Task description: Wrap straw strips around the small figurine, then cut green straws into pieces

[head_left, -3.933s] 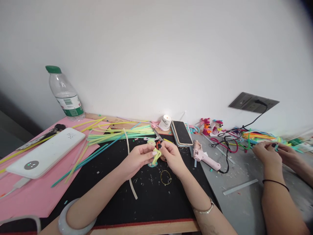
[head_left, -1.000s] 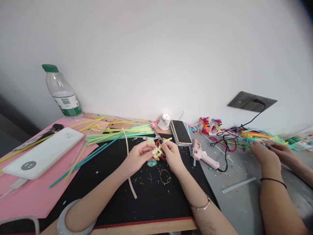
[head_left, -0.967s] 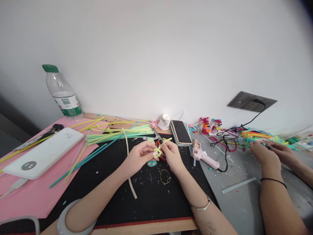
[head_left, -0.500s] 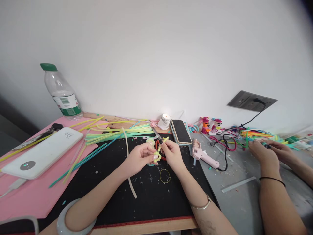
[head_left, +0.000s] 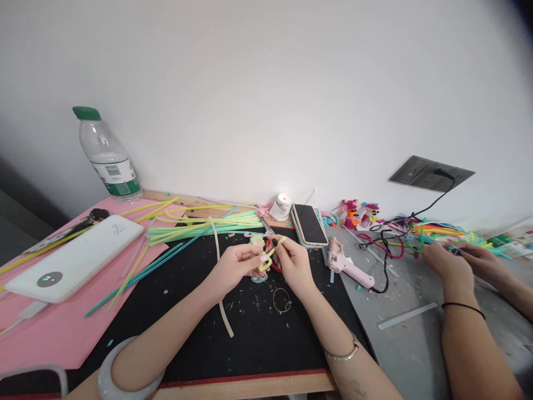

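Note:
A yellow pipe cleaner (head_left: 265, 265), bent into a small loop, is pinched in my left hand (head_left: 236, 268) above the black mat (head_left: 187, 333). My right hand (head_left: 291, 261) has its thumb and finger closed on the straight end of the same piece, up and to the right of the loop. Scissors (head_left: 267, 224) with red handles lie partly hidden behind my right hand. A pale yellow-green coiled piece (head_left: 257, 240) shows just beyond my left fingers. On the mat below my hands is a thin yellow ring (head_left: 282, 300).
Green and yellow pipe cleaners (head_left: 200, 226) lie at the back left, near a white power bank (head_left: 79, 255) and a bottle (head_left: 110, 161). To the right are a phone (head_left: 310, 224), a pink glue gun (head_left: 347, 264) and a co-worker's hands (head_left: 458, 258).
My fingers have shifted slightly on the yellow pipe cleaner, and its loop has turned a little. The whole view has moved slightly; the things on the table stay where they were.

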`<move>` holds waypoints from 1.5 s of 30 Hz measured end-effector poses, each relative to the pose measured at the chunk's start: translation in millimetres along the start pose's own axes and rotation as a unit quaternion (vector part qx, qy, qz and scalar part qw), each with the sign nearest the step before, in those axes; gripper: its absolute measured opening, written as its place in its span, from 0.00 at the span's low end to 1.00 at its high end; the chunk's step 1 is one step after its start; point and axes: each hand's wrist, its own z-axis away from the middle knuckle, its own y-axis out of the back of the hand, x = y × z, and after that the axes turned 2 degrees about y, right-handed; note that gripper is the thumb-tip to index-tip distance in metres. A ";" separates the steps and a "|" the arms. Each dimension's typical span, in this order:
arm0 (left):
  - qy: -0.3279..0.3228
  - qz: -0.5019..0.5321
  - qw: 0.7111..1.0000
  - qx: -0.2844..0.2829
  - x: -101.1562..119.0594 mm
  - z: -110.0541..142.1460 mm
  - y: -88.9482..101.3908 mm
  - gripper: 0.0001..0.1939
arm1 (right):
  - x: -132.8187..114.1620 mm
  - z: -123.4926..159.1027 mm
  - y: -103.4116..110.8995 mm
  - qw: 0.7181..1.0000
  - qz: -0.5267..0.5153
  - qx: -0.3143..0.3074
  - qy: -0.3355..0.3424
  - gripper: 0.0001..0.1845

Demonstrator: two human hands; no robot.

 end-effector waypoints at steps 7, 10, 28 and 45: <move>0.047 -0.034 0.998 -0.030 -0.7 1.5 2.1 0.14 | -4.8 0.3 0.9 1.000 0.012 -0.002 0.026 0.15; 0.034 -0.059 0.997 -0.032 1.3 2.1 2.2 0.15 | -6.9 -0.5 0.3 0.997 -0.072 -0.014 -0.011 0.15; 0.034 -0.097 0.995 0.001 4.3 2.7 -0.4 0.15 | -5.2 -3.2 -1.0 0.977 -0.181 -0.075 -0.090 0.13; 0.026 -0.078 0.996 -0.029 1.0 1.6 -0.2 0.13 | -6.9 -0.9 -0.4 0.995 -0.002 -0.093 -0.019 0.08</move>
